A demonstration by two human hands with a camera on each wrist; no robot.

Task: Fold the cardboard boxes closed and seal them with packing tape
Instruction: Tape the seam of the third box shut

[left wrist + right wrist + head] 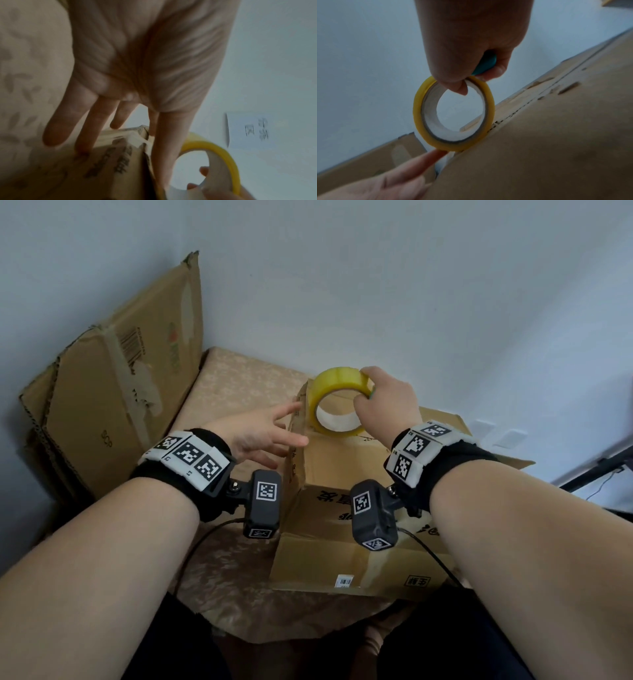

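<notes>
A brown cardboard box [346, 470] with printed characters stands on the patterned table, its top flaps folded down. My right hand [387, 402] grips a yellow roll of packing tape [337, 402] upright on the box's top at the far left corner, thumb through the core [453, 112]; a teal object [485, 65] is also tucked in that hand. My left hand [260, 436] lies with straight fingers against the box's left side and top edge [120, 155], one fingertip [436, 154] just under the roll [214, 162].
Flattened cardboard boxes [113, 392] lean against the wall at the left. A beige patterned table cover [233, 381] lies under the box. The pale wall stands close behind. A dark stand [596, 470] shows at the right edge. A paper sign [245, 129] hangs on the wall.
</notes>
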